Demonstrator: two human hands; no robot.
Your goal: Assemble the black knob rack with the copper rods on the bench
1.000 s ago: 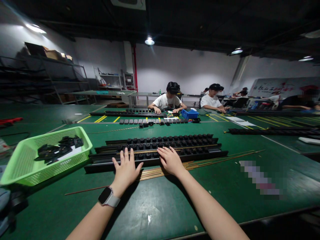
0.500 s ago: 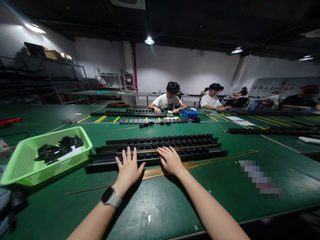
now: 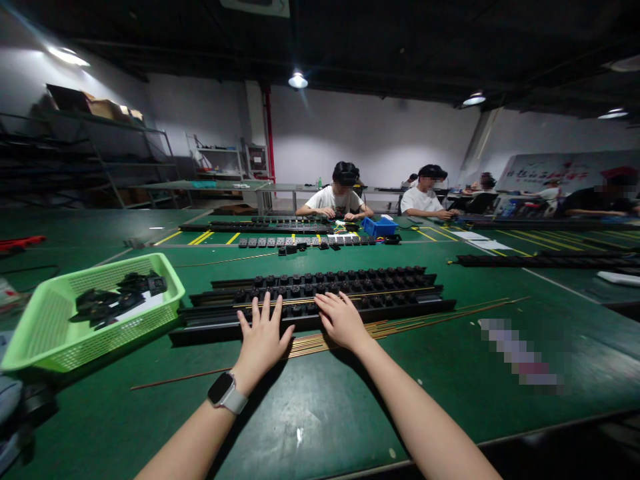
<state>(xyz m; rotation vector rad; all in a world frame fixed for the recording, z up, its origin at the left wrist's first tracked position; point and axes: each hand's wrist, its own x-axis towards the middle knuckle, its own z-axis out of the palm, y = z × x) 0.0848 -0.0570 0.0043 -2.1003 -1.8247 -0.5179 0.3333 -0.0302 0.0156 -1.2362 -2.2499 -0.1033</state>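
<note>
Several long black rails lie side by side on the green table, with rows of small black socket-like modules set in them. My left hand rests with fingers spread over the nearest rail, at a thin brass-coloured rod lying along it. To its right, my right hand lies flat with its fingertips on the same rail and rod. Loose brass rods lie on the table in front of the rails, partly under both hands. Neither hand is closed round anything.
A light green basket holding black parts stands at the left. Across the table, a person works near a blue bin and a row of grey modules. Another black rail lies at the right.
My left hand has slid slightly to the right along the rail, fingers still spread. My right hand stays nearly in place. The person opposite has shifted a hand.
</note>
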